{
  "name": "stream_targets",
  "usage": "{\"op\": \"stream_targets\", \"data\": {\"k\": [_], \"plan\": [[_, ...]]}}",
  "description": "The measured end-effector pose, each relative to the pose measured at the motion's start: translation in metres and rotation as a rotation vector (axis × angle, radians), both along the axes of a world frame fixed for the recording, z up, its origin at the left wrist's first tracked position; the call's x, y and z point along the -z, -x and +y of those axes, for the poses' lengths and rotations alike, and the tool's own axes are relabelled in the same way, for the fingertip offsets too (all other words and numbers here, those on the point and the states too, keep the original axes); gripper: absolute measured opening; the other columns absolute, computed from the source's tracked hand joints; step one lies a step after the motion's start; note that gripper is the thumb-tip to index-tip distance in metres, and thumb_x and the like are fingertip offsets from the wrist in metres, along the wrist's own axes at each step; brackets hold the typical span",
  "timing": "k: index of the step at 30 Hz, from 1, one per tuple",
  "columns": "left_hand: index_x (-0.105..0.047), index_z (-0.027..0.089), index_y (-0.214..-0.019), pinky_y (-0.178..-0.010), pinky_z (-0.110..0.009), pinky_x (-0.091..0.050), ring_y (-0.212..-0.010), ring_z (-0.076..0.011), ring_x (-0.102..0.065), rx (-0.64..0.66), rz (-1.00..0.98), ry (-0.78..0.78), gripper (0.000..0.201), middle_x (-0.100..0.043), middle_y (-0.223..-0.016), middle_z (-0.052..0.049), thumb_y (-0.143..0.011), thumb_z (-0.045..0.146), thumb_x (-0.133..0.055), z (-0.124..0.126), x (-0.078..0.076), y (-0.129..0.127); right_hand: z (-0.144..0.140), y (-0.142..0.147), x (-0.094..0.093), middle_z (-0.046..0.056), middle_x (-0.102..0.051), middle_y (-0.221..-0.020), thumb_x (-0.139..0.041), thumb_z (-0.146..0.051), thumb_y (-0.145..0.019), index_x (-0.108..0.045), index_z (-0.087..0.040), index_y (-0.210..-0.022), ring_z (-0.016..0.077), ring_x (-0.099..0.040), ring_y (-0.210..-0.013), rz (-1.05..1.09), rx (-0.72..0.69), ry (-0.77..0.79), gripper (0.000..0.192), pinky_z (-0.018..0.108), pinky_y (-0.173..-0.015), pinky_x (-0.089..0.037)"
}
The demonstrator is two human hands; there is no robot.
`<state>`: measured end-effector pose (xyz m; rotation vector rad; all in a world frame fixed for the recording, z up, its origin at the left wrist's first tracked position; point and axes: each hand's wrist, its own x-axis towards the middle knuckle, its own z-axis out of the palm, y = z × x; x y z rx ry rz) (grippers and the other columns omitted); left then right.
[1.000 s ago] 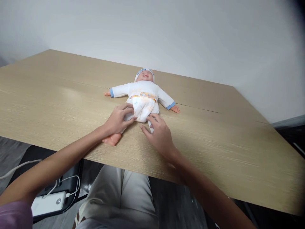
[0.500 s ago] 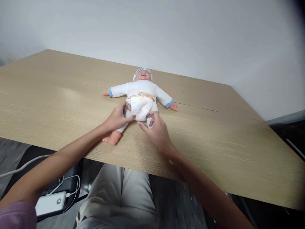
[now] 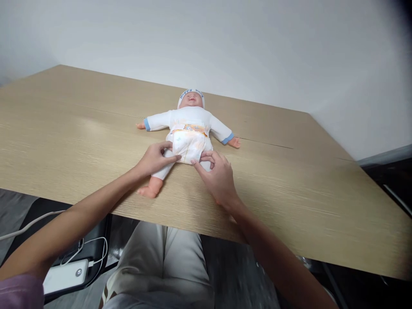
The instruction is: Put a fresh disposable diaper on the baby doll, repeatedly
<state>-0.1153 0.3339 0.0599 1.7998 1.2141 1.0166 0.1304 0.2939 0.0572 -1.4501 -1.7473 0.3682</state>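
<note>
Centrally, one baby doll [image 3: 188,128], lying face-up on the desk [image 3: 289,180], head toward the far edge, arms spread to either side. Clothing: white top with blue cuffs; white cap with a blue-lettered band (lettering too small to read); diaper [image 3: 188,145] with an orange printed waistband, its print also illegible. One bare foot points toward the near edge.

Left hand [image 3: 154,158]: resting at the diaper's leg opening on the doll's thigh, fingers [image 3: 172,158] pressed together against the diaper's edge; whether they pinch it cannot be told.

Right hand [image 3: 219,176]: at the diaper's other leg opening, fingers curled, the forefinger stretched out to touch the diaper's lower edge; it covers that leg.

Surface: light wood-grain desk, a thin seam running across it behind the doll. Room: plain white wall beyond the far edge.

Below the near edge: the person's light trousers [image 3: 161,266], and a white power bank [image 3: 62,279] with white cables [image 3: 93,246] on a dark seat.
</note>
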Motion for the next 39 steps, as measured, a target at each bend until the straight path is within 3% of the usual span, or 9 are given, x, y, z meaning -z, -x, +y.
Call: {"op": "stream_targets", "data": {"k": [3, 8, 11, 18, 23, 29, 35, 39], "plan": [[-0.077, 0.02, -0.095, -0.084, -0.036, -0.046, -0.091, -0.022, -0.065, 0.045, -0.049, 0.061, 0.028, -0.074, -0.094, -0.002, -0.09, 0.046, -0.085, 0.001, -0.001, -0.001, 0.0, -0.001, -0.002, 0.006, -0.086, -0.105, -0.073, -0.055, -0.102, -0.076, -0.026, -0.107, 0.0334, -0.068, -0.102, -0.019, -0.029, 0.014, 0.029, 0.05, -0.099, -0.047], [-0.078, 0.02, -0.103, -0.095, -0.038, -0.053, -0.107, -0.0266, -0.072, 0.07, -0.348, 0.31, 0.04, -0.08, -0.11, -0.005, -0.081, 0.049, -0.095, 0.0, -0.004, -0.004, 0.003, -0.005, -0.003, 0.007, -0.084, -0.104, -0.073, -0.059, -0.099, -0.081, -0.026, -0.103, 0.0319, -0.065, -0.102, 0.042, -0.097, 0.081, 0.034, 0.046, -0.096, -0.049], [-0.077, 0.02, -0.107, -0.102, -0.039, -0.054, -0.115, -0.028, -0.073, 0.067, -0.451, 0.358, 0.045, -0.081, -0.121, -0.007, -0.079, 0.047, -0.098, -0.001, -0.005, -0.005, 0.008, -0.009, 0.0, 0.006, -0.081, -0.101, -0.074, -0.064, -0.096, -0.081, -0.026, -0.104, 0.0292, -0.063, -0.097, 0.125, -0.087, 0.157, 0.039, 0.043, -0.09, -0.049], [-0.076, 0.019, -0.115, -0.097, -0.041, -0.055, -0.112, -0.0286, -0.073, 0.067, -0.339, 0.292, 0.047, -0.08, -0.122, -0.011, -0.088, 0.053, -0.092, 0.0, -0.001, -0.001, 0.013, -0.011, 0.003, 0.004, -0.075, -0.093, -0.073, -0.063, -0.095, -0.079, -0.024, -0.102, 0.0239, -0.056, -0.082, 0.204, -0.112, 0.23, 0.04, 0.037, -0.077, -0.044], [-0.076, 0.019, -0.113, -0.099, -0.042, -0.055, -0.112, -0.0296, -0.07, -0.015, -0.164, 0.135, 0.045, -0.079, -0.118, -0.01, -0.092, 0.058, -0.086, 0.0, 0.002, -0.005, 0.009, -0.005, -0.002, 0.006, -0.078, -0.095, -0.07, -0.061, -0.096, -0.079, -0.025, -0.098, 0.0289, -0.063, -0.095, 0.134, -0.087, 0.172, 0.037, 0.042, -0.089, -0.048], [-0.08, 0.021, -0.115, -0.099, -0.048, -0.056, -0.111, -0.0332, -0.071, -0.102, -0.068, 0.078, 0.046, -0.08, -0.115, -0.011, -0.09, 0.058, -0.089, -0.008, -0.005, -0.011, 0.013, -0.001, 0.0, 0.007, -0.081, -0.102, -0.069, -0.06, -0.097, -0.077, -0.026, -0.09, 0.0336, -0.067, -0.106, 0.08, -0.066, 0.144, 0.036, 0.047, -0.097, -0.052], [-0.086, 0.019, -0.11, -0.094, -0.043, -0.056, -0.107, -0.0311, -0.074, 0.022, -0.183, 0.216, 0.045, -0.084, -0.116, -0.011, -0.089, 0.058, -0.091, -0.001, -0.009, -0.007, 0.015, -0.002, 0.001, 0.006, -0.079, -0.091, -0.063, -0.065, -0.103, -0.081, -0.025, -0.106, 0.0309, -0.07, -0.096, 0.181, -0.154, 0.195, 0.043, 0.043, -0.089, -0.058], [-0.086, 0.019, -0.119, -0.094, -0.039, -0.057, -0.112, -0.0301, -0.076, 0.049, -0.343, 0.364, 0.052, -0.084, -0.128, -0.011, -0.083, 0.055, -0.097, 0.0, -0.011, -0.006, 0.012, -0.003, -0.002, 0.007, -0.079, -0.095, -0.065, -0.066, -0.101, -0.081, -0.025, -0.108, 0.0313, -0.068, -0.096, 0.199, -0.125, 0.201, 0.044, 0.042, -0.086, -0.057]]}}
